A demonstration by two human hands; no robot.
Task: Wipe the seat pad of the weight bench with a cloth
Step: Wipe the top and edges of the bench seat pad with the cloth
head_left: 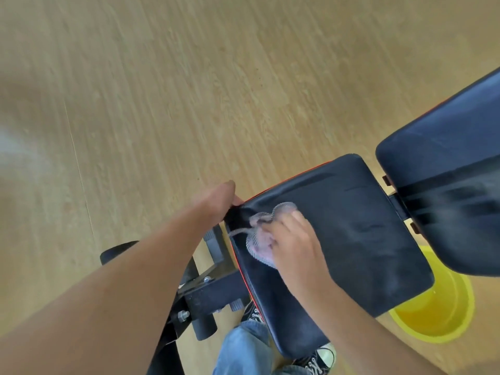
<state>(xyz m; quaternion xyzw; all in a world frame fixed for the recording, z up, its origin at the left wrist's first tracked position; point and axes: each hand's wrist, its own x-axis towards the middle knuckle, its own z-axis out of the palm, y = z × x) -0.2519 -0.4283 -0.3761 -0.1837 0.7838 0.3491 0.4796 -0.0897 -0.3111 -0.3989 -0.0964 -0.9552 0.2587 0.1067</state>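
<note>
A black seat pad carries a crumpled pale cloth near its front corner.

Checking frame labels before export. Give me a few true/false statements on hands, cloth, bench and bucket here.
1. The right hand presses the cloth onto the seat pad. True.
2. The left hand holds the cloth. False: it grips the pad's corner edge; the cloth is under the right hand.
3. The cloth lies on the back pad. False: it is on the seat pad, near the end away from the back pad.
4. A yellow bucket stands on the floor, partly hidden by the bench pads. True.
5. The floor is grey carpet. False: it is light wood-look flooring.
</note>
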